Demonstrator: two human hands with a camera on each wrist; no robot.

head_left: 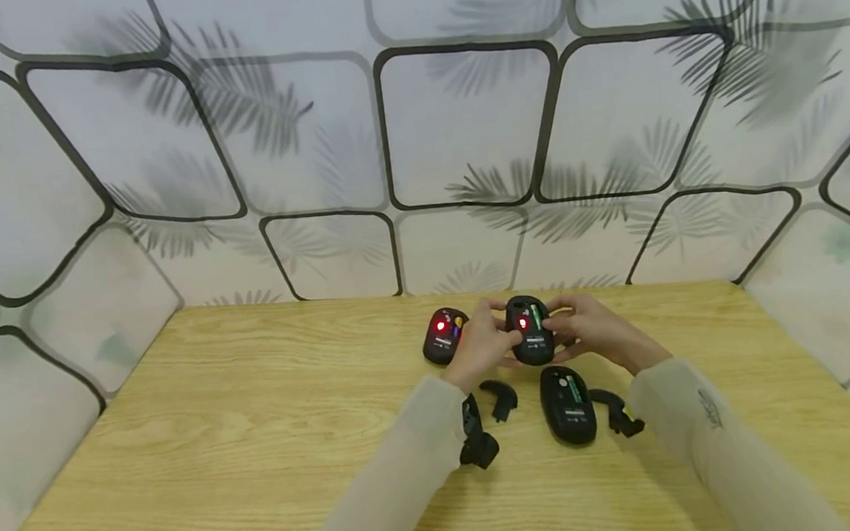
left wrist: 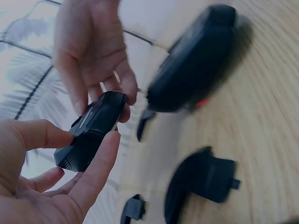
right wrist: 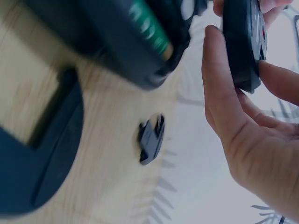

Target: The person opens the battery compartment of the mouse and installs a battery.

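Both hands grip a black computer mouse [head_left: 531,342], underside up, its battery bay uncovered with a green battery and a red light showing. My left hand [head_left: 477,344] pinches its left edge, thumb [left wrist: 58,135] on the underside. On the right edge my right hand [head_left: 594,329] holds it between thumb [right wrist: 280,81] and fingers. Below the hands a second mouse [head_left: 571,420] lies underside up, with a green battery in its bay. Left of the left hand lies a third mouse [head_left: 441,348], red light glowing.
A curved black cover [head_left: 503,396] lies on the wooden table [head_left: 258,425], under the held mouse. Another cover [head_left: 613,411], with a yellow spot, is by the right sleeve. Beside the left sleeve are black parts [head_left: 480,449], partly hidden. A patterned cloth wall [head_left: 460,131] stands behind.
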